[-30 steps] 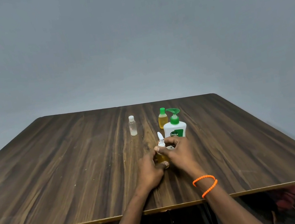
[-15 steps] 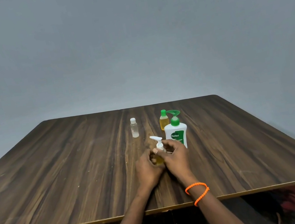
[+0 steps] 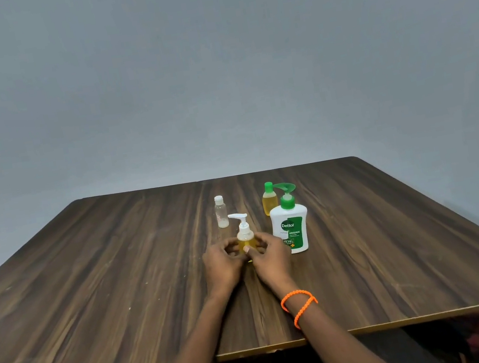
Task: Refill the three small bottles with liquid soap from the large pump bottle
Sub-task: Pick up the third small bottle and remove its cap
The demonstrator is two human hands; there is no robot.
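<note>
At mid-tabletop [image 3: 93,300], both hands, left [image 3: 222,263] and right [image 3: 271,258], clasping the small clear white-pump bottle of yellow soap [image 3: 245,237]; at its two o'clock, the large white green-pump bottle [image 3: 291,228]. Probably seating the pump: keeping it upright, twisting gently, avoiding spills.

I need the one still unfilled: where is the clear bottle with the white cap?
In the head view the clear bottle stands upright mid-table, left of the green-capped bottle, just behind the small pump bottle.
</note>
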